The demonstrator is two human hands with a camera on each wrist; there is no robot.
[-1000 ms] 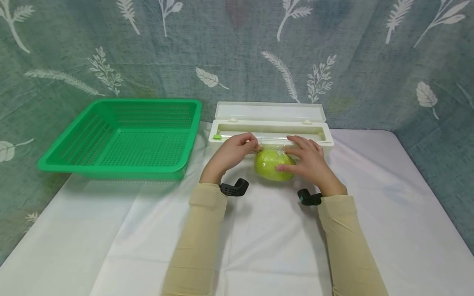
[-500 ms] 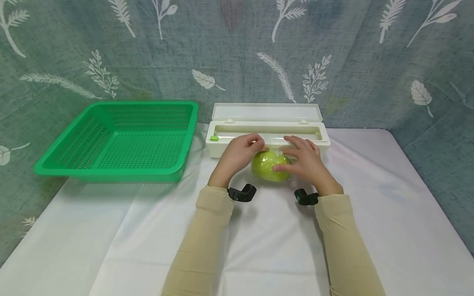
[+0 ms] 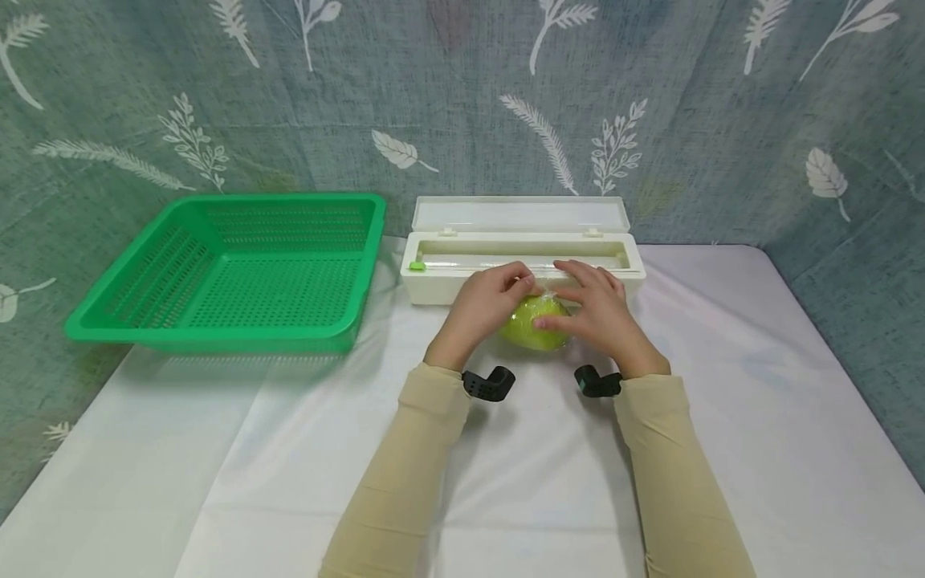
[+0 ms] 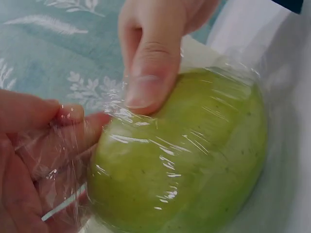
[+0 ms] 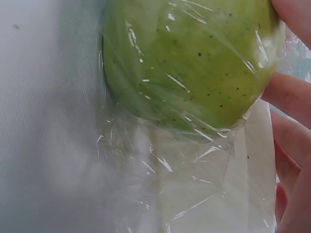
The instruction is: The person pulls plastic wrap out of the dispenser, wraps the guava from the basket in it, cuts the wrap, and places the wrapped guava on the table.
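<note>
A round green fruit [image 3: 531,331] with dark specks rests on the white cloth just in front of a white box. Clear cling film [image 5: 187,182] covers it, with a loose crinkled flap trailing off one side. My left hand [image 3: 486,303] pinches some of that film between thumb and fingers at the fruit's upper left; in the left wrist view the film spreads across the hand. On the other side, my right hand [image 3: 598,309] holds the fruit, its thumb [image 4: 148,80] pressing the wrapped surface while the fingers spread over the far side.
The long white cling film dispenser box [image 3: 444,286] stands behind the fruit, lid [image 3: 520,213] raised, with a green slider [image 3: 417,266] at its left end. A green perforated basket [image 3: 238,334] sits at the left. A patterned curtain [image 3: 462,120] hangs behind.
My left hand has moved right, over the top of the fruit, drawing the film with it. The right hand stays on the fruit almost unmoved.
</note>
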